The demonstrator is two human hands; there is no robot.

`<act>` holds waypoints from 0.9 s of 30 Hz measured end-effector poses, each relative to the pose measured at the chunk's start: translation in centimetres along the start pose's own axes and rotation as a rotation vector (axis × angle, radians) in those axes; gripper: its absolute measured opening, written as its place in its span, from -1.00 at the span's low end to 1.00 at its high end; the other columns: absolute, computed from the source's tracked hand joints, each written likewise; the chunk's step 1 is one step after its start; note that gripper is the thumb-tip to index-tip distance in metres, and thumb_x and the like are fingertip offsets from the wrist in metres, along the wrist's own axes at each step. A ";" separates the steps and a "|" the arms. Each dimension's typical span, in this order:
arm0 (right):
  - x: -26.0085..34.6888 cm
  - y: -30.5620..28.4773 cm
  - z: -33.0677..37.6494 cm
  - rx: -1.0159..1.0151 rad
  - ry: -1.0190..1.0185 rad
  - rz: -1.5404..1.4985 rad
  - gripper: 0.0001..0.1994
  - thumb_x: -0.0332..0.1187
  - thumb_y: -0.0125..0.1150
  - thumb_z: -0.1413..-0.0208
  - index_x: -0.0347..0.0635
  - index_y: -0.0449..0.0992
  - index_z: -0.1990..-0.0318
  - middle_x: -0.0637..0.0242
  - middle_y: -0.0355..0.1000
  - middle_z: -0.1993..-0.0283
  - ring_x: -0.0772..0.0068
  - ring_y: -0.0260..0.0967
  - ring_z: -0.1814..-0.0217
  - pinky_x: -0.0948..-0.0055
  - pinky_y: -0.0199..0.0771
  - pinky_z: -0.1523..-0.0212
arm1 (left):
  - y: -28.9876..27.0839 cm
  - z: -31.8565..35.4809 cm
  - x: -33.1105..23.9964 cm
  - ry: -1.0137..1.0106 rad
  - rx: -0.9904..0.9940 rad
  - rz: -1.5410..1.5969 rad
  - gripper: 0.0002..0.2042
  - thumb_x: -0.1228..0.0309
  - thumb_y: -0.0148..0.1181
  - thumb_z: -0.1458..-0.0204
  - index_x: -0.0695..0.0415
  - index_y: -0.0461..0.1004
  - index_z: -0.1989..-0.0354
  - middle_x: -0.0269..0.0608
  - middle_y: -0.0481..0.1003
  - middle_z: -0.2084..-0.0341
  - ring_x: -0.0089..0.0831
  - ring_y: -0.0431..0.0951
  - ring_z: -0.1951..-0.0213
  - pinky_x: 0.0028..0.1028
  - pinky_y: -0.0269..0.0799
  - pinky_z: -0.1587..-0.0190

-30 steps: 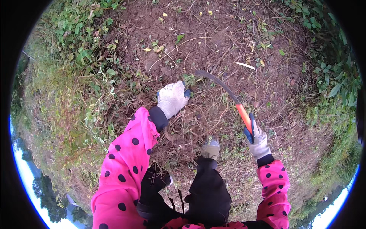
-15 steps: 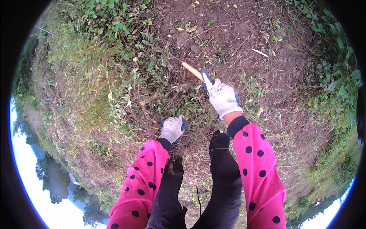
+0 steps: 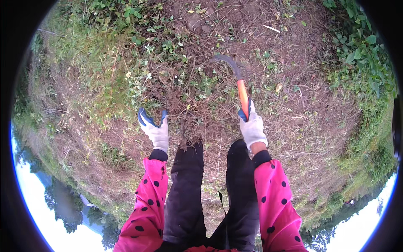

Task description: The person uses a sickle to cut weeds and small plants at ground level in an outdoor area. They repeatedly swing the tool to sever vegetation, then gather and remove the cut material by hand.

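Sickle (image 3: 242, 95) right of centre, smooth orange handle gripped in the curled fingers of the right hand (image 3: 253, 128), its dark curved blade (image 3: 230, 63) pointing far and hooking left over brown soil (image 3: 252, 21) and leafy scraps. Left hand (image 3: 156, 131) holds nothing, fingers spread wide, just left of a matted tangle of dry, thin stems (image 3: 181, 105); cannot tell whether it touches them. Both gloves (image 3: 158, 137) off-white fabric with blue-coated fingers, any lettering too small to read; sleeves (image 3: 145, 197) pink with round black dots, trousers (image 3: 184, 189) black, coarse leafy growth (image 3: 130, 19) far left.
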State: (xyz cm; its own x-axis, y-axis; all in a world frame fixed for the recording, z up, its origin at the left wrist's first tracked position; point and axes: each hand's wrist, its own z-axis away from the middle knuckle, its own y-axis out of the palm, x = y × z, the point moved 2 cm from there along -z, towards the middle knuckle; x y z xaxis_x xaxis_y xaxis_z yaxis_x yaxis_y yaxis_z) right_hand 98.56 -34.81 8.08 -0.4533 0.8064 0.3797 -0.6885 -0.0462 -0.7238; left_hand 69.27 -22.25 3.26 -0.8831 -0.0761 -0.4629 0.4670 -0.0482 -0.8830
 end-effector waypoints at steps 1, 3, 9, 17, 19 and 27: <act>0.6 3.3 -1.1 -0.016 -0.001 -0.113 -0.46 -0.31 0.03 0.00 -0.29 0.12 -0.16 -0.12 0.40 0.32 -0.11 0.37 0.31 0.10 0.32 0.21 | 1.5 -0.4 3.6 -0.137 -0.044 -0.010 -0.14 0.11 0.36 0.29 0.23 0.05 -0.17 0.12 0.19 -0.05 -0.01 0.22 -0.07 -0.20 0.15 -0.11; 3.5 8.0 0.1 0.342 0.406 -0.455 -0.43 -0.29 0.04 0.00 -0.36 0.10 -0.16 -0.13 0.39 0.22 -0.06 0.39 0.26 0.16 0.36 0.20 | 5.9 -1.3 10.8 -0.489 0.184 0.126 -0.11 0.02 0.30 0.25 0.25 0.00 -0.20 0.04 0.17 -0.09 -0.11 0.22 -0.09 -0.26 0.18 -0.09; -2.1 12.1 11.4 0.333 0.055 -0.234 -0.30 -0.29 0.12 0.04 -0.29 -0.06 -0.24 -0.14 0.33 0.13 -0.10 0.31 0.09 0.20 0.35 0.12 | 12.8 2.4 9.0 -0.895 0.583 0.681 -0.37 0.09 0.15 0.03 0.25 0.15 -0.11 -0.19 0.32 0.01 -0.44 0.30 0.01 -0.43 0.20 -0.02; -14.5 0.9 25.2 0.435 0.504 -1.223 -0.66 -0.58 -0.04 -0.04 -0.06 0.26 0.01 0.41 0.28 0.56 0.63 0.18 0.68 0.55 0.31 0.67 | 4.7 20.3 -12.7 -0.640 0.673 0.573 -0.39 0.20 0.20 0.04 0.30 0.16 -0.11 -0.25 0.33 0.03 -0.50 0.34 0.08 -0.49 0.23 0.01; -14.0 -4.9 28.1 0.485 0.455 -1.263 -0.67 -0.52 0.01 -0.03 -0.13 0.26 0.01 0.39 0.30 0.56 0.62 0.21 0.68 0.58 0.32 0.65 | 4.4 20.9 -6.4 -0.343 0.646 0.592 -0.43 0.02 0.06 -0.01 0.13 0.22 -0.12 -0.34 0.30 -0.01 -0.45 0.32 0.04 -0.37 0.23 -0.02; -13.2 -9.3 38.9 0.446 0.371 -1.173 -0.66 -0.33 0.08 -0.01 -0.17 0.27 0.05 0.34 0.32 0.56 0.56 0.27 0.64 0.53 0.35 0.66 | -7.4 24.9 -10.2 -0.678 1.018 0.850 -0.49 -0.01 -0.01 -0.04 0.07 0.27 -0.06 -0.24 0.41 0.12 -0.30 0.47 0.21 -0.28 0.42 0.15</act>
State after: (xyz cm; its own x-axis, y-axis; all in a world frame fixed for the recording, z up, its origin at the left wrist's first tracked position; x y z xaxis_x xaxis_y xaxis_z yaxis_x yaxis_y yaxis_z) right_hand 88.96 -67.97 32.15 0.6734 0.6101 0.4175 -0.7242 0.6578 0.2067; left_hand 75.93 -45.96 16.47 -0.2824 -0.8611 -0.4227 0.9013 -0.3891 0.1905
